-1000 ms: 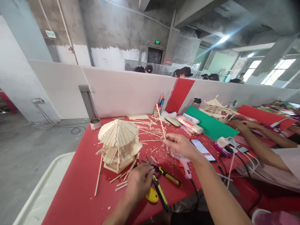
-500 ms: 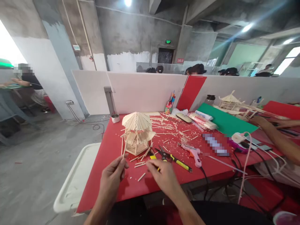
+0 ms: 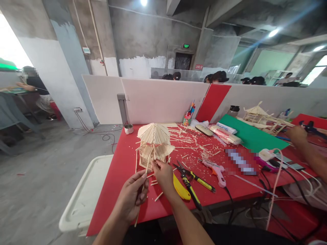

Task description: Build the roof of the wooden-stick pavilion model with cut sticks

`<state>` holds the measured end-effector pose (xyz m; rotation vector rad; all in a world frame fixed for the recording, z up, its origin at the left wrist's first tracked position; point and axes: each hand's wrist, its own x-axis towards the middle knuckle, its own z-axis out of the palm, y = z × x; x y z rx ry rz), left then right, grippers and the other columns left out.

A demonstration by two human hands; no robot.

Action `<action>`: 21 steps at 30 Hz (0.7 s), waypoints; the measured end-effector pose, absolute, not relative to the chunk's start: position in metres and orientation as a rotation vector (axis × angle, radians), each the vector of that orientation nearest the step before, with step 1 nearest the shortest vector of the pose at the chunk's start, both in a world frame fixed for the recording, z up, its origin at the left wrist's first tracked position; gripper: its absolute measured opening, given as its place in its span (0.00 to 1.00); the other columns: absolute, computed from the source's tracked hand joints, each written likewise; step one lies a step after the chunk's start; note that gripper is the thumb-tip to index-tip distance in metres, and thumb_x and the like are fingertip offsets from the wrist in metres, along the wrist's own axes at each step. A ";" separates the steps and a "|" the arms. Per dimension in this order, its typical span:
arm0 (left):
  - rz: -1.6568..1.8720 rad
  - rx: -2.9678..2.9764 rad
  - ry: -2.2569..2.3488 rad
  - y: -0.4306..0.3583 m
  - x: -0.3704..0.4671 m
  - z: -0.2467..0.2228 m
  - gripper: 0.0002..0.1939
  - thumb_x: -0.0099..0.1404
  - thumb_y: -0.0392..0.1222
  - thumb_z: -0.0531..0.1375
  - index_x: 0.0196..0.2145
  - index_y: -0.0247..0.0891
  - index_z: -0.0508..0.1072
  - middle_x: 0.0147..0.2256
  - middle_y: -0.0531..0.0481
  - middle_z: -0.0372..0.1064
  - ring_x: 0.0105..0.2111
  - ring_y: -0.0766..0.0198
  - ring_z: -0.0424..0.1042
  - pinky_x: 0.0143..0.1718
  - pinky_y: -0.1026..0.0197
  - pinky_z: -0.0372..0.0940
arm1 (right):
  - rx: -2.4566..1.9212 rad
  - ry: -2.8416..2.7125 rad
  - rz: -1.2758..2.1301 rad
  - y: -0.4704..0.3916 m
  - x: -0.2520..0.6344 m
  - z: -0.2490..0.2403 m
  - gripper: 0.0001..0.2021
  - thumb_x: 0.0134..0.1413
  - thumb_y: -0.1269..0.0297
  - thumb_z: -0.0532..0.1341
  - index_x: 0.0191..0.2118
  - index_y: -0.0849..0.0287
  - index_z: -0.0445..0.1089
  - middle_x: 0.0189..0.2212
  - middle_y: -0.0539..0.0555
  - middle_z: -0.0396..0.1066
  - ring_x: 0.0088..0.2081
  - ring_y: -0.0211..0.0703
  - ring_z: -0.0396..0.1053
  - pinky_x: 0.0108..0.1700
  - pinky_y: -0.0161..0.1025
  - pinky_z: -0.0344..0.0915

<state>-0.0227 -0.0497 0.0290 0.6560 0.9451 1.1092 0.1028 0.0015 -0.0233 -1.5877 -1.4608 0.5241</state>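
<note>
Pinched in my left hand (image 3: 134, 192) is a long thin wooden stick (image 3: 147, 166), slanting up toward the model and down past the palm. My right hand (image 3: 163, 175) is closed, fingertips together at the model's front near the stick's upper end; whatever they grip is too small to make out. Behind both hands stands a small pavilion model (image 3: 154, 134) of pale wooden sticks, with a two-tier roof; my right fingers partly cover its base. Right of that hand lie a yellow-handled tool (image 3: 182, 189) and black-and-yellow pliers (image 3: 190, 187).
A pink glue gun (image 3: 214, 170) lies right of the pliers on the red table (image 3: 109, 204). Loose sticks and scraps (image 3: 184, 136) cover the back. A tin (image 3: 128, 129) stands at the back left. At far right, a co-worker's hand (image 3: 296, 136) is beside another stick model (image 3: 258, 114).
My right hand has moved left and forward to the model's front, uncovering the yellow-handled tool. My left hand has shifted slightly right with the stick. The view has turned a little left.
</note>
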 end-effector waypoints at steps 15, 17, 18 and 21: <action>0.998 0.334 0.844 -0.036 0.005 0.046 0.12 0.69 0.33 0.49 0.31 0.29 0.69 0.19 0.55 0.62 0.10 0.80 0.48 0.08 0.76 0.40 | -1.486 -1.487 0.705 0.005 0.104 -0.033 0.09 0.51 0.64 0.54 0.30 0.57 0.71 0.25 0.48 0.72 0.26 0.36 0.64 0.28 0.30 0.56; 0.999 0.330 0.841 -0.036 0.007 0.046 0.13 0.70 0.35 0.49 0.32 0.29 0.70 0.18 0.55 0.61 0.10 0.80 0.48 0.08 0.76 0.40 | -1.476 -1.486 0.708 0.004 0.104 -0.034 0.09 0.51 0.65 0.53 0.29 0.57 0.71 0.24 0.47 0.71 0.25 0.35 0.62 0.28 0.30 0.55; 0.997 0.329 0.840 -0.035 0.007 0.046 0.13 0.70 0.35 0.49 0.33 0.29 0.70 0.18 0.56 0.61 0.09 0.80 0.48 0.08 0.76 0.40 | -1.473 -1.485 0.707 0.003 0.104 -0.033 0.10 0.51 0.65 0.53 0.30 0.57 0.71 0.24 0.47 0.71 0.25 0.36 0.63 0.28 0.30 0.55; 0.995 0.330 0.851 -0.034 0.009 0.047 0.13 0.71 0.35 0.48 0.34 0.29 0.70 0.18 0.56 0.62 0.09 0.79 0.48 0.08 0.76 0.40 | -1.471 -1.487 0.693 -0.004 0.107 -0.029 0.11 0.52 0.64 0.53 0.32 0.57 0.73 0.24 0.47 0.71 0.26 0.36 0.64 0.28 0.30 0.56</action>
